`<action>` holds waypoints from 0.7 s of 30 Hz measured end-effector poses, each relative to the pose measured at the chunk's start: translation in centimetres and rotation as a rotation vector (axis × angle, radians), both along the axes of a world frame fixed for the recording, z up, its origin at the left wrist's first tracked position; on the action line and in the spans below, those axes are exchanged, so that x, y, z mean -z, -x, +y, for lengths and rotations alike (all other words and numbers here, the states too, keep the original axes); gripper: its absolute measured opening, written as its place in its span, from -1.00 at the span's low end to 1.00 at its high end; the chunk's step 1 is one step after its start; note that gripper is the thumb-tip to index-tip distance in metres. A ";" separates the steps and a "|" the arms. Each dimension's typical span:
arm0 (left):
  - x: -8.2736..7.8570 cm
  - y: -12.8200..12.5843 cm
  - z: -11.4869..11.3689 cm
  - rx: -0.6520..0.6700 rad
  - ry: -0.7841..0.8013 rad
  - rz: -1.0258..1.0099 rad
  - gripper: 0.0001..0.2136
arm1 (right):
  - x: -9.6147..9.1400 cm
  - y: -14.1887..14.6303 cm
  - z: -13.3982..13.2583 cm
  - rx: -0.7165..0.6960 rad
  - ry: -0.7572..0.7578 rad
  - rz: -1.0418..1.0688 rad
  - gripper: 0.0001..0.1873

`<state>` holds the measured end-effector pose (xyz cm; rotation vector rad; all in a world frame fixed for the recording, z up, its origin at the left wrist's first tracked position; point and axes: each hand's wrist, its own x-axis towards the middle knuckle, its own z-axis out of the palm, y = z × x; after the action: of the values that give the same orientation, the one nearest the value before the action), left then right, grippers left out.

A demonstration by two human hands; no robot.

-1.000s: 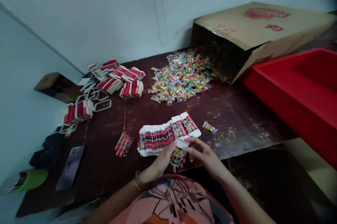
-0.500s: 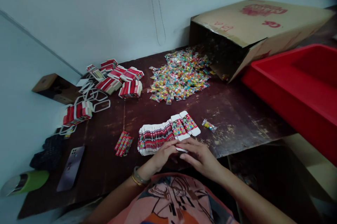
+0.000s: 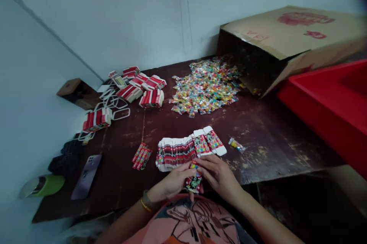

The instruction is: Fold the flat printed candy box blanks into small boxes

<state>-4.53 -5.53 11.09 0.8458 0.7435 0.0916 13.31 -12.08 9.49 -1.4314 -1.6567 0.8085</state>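
Note:
Between my two hands, close to my body, is a small red printed candy box, its patterned face turned up. My left hand grips it from the left side. The fingers of my right hand close on its upper end. Just beyond my hands lies a fanned row of flat candy boxes, overlapping, with white flaps showing. One clear-wrapped candy packet lies to the right of that row. On the left, several finished-looking red boxes lie together on the dark table.
A heap of wrapped candies spreads before an open cardboard carton. At right stands a red tray. Bundled red box stacks and white bands lie back left. A phone and a green-and-clear object lie left.
The box between my hands has come into view with its printed face up; before, only a pale edge showed. The view has shifted, so the scene sits farther right.

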 end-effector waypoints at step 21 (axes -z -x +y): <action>6.3 15.7 4.6 -0.830 -0.960 0.620 -0.51 | 2.8 15.0 12.1 -0.250 -0.146 -0.334 -0.75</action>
<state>-20.26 -0.94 4.81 1.4396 1.6650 1.0274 -1.65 -0.01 6.67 -1.3258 -2.1350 0.5883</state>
